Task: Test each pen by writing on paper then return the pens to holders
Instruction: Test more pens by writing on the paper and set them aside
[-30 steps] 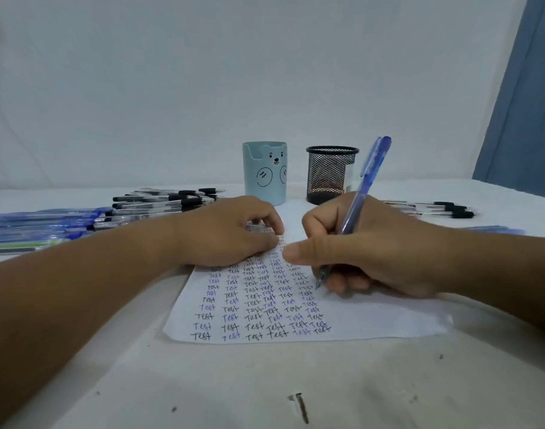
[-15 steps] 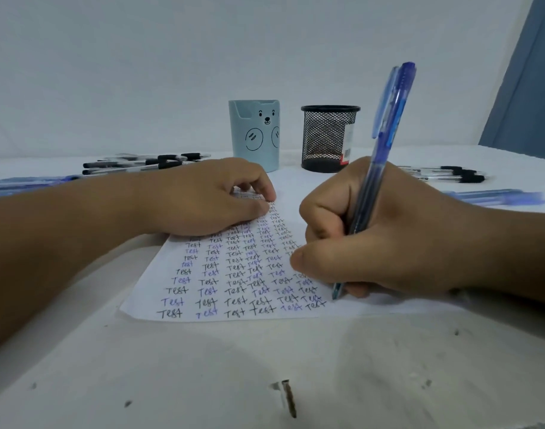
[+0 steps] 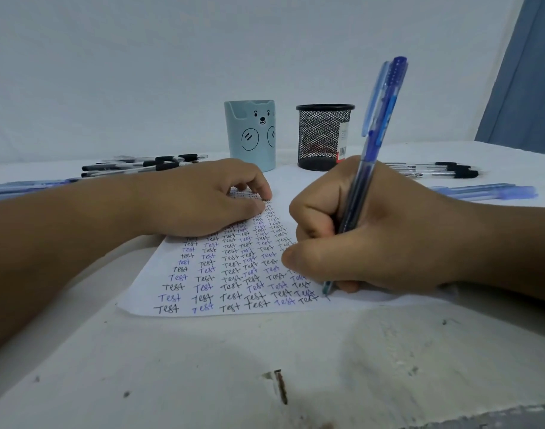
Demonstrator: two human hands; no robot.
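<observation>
Gripping a blue pen (image 3: 362,193), the right hand (image 3: 385,239) held its tip on the paper's (image 3: 283,184) near right edge, likely to write another test word. The left hand (image 3: 203,201) pressed bent fingers (image 3: 263,188) down, seemingly to steady the sheet. Two holders, a bear cup (image 3: 249,134) and a mesh cup (image 3: 322,136), waited beyond on the tabletop (image 3: 203,366), apparently empty.

Head camera looks forward and down, close over the table (image 3: 203,366)

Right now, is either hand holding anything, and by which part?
The right hand grips the blue pen on its lower barrel, just above the tip. The left hand holds nothing and rests on the paper.
</observation>
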